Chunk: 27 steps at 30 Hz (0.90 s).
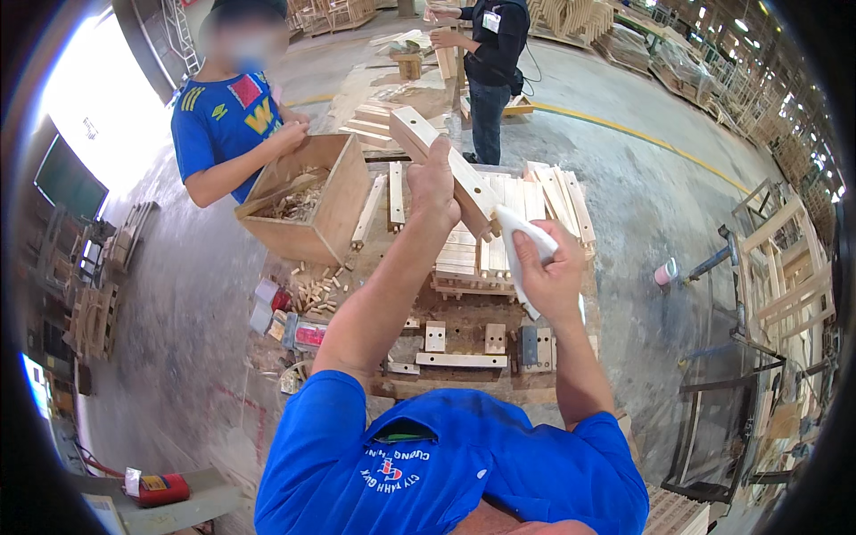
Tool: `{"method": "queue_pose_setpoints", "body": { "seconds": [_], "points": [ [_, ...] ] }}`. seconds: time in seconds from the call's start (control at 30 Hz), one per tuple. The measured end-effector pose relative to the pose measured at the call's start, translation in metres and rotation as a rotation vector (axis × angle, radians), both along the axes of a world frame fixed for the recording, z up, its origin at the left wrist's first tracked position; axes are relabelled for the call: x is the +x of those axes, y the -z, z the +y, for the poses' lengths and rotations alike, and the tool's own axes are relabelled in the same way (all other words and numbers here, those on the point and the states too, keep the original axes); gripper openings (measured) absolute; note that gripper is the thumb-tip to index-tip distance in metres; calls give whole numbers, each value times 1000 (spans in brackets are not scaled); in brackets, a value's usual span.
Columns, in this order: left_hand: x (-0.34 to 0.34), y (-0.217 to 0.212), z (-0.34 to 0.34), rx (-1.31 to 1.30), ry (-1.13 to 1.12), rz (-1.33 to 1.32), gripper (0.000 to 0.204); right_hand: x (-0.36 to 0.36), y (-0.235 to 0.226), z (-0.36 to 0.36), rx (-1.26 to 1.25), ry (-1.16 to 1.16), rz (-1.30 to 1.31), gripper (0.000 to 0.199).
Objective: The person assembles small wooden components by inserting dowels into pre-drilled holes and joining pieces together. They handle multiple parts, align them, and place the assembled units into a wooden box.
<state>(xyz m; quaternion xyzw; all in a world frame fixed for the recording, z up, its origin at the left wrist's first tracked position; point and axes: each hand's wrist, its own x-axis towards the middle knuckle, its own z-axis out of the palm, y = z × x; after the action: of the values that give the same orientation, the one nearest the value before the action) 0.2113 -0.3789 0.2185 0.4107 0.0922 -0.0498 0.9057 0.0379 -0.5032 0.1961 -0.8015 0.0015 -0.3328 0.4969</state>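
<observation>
My left hand (434, 183) is closed around a pale wooden rail (475, 190) with drilled holes, held tilted above the bench. Wooden pegs seem to stick out of the rail's near end. Against that end lies a white cloth (514, 234), which my right hand (555, 267) grips between thumb and fingers. Below the rail, a stack of wooden strips (457, 252) rests on the bench. Loose dowels (318, 290) are scattered left of my left forearm. Closer to me, a long wooden strip (461, 361) lies among small drilled blocks (435, 337).
A wooden box (339, 209) holding small wood pieces stands at the bench's far left, beside a person in a blue shirt (223, 125). Another person in dark clothes (493, 76) stands beyond the bench. Wooden frames (785, 259) stand at the right; a white cup (666, 271) is nearer.
</observation>
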Motion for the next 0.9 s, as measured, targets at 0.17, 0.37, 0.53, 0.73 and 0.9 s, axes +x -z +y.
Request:
{"method": "queue_pose_setpoints", "body": {
  "seconds": [0.17,0.37,0.53,0.73,0.9],
  "points": [
    [0,-5,-3,-41,2,-34,61,4,31,3,-101,29,-21,18],
    [-1,-6,0,-48,-13,20,59,-9,24,-2,31,-2,52,17],
    [-1,2,-4,-34,-54,-35,51,-8,7,5,-128,81,-44,14],
    [1,10,-2,25,-92,-62,50,1,-5,9,-84,167,-188,11],
    [7,14,7,63,-152,-116,48,-3,-16,2,-273,70,-274,8]
  ]
}}
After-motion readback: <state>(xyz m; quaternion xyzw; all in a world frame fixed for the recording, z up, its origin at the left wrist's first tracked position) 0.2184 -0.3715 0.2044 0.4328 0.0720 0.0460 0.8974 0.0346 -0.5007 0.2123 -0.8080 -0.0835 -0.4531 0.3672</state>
